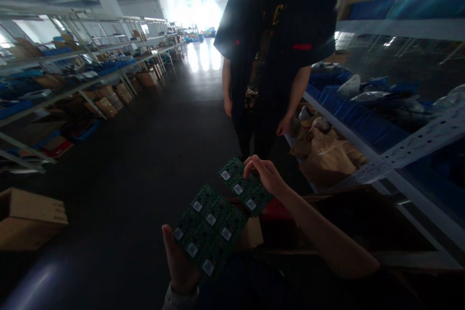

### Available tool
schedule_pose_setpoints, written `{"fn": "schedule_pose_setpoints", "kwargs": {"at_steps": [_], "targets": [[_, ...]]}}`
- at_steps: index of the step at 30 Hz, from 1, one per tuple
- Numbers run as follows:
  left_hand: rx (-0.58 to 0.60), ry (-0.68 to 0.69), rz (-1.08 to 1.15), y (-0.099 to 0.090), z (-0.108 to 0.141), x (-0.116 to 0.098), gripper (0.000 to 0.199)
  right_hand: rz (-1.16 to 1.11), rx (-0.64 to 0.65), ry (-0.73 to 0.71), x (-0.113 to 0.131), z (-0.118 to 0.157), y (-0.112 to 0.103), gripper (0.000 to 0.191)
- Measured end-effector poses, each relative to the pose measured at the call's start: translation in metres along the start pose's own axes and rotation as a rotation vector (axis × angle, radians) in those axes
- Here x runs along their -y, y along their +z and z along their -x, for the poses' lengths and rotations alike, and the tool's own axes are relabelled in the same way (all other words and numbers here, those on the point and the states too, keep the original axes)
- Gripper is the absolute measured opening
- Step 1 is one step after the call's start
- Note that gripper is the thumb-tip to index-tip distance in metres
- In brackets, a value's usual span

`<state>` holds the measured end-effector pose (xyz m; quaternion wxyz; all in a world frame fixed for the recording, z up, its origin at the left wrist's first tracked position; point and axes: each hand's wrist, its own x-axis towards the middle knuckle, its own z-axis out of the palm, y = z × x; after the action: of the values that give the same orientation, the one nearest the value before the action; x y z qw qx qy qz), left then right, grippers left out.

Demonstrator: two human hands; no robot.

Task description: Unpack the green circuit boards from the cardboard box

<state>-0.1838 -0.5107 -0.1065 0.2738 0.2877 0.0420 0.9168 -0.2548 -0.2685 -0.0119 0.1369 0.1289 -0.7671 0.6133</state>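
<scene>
My left hand [181,264] holds a green circuit board panel [218,235] from below, its thumb at the left edge. Several white square labels sit in rows on that panel. A second, smaller-looking circuit board panel [236,181] is in my right hand [265,174], whose fingers curl over its upper right side. Three white labels show along this one. It lies just above and right of the first panel; whether the two touch I cannot tell. Most of the left hand's fingers are hidden beneath its panel.
A person in dark clothes [276,53] stands facing me. On the right, a metal shelf [385,164] carries blue bins [341,101], with brown paper bags [323,155] below. Shelving [105,77] lines the left side. A cardboard box [36,218] stands at lower left.
</scene>
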Motion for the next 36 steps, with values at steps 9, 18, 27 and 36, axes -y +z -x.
{"fn": "schedule_pose_setpoints", "kwargs": {"at_steps": [9,18,27,36], "targets": [[-0.112,0.007,-0.047,-0.016,0.005,0.005,0.088,0.011,-0.002,0.051,-0.008,0.006,-0.016,0.072],[-0.181,0.044,-0.07,-0.017,0.001,0.014,0.084,-0.014,0.045,0.328,-0.04,0.064,-0.066,0.035],[-0.419,0.004,-0.018,-0.035,0.009,0.018,0.083,0.409,0.139,0.487,-0.074,0.15,-0.126,0.029],[-0.896,0.002,-0.111,-0.042,0.025,0.027,0.064,0.785,0.417,0.757,-0.143,0.162,-0.054,0.033]]}}
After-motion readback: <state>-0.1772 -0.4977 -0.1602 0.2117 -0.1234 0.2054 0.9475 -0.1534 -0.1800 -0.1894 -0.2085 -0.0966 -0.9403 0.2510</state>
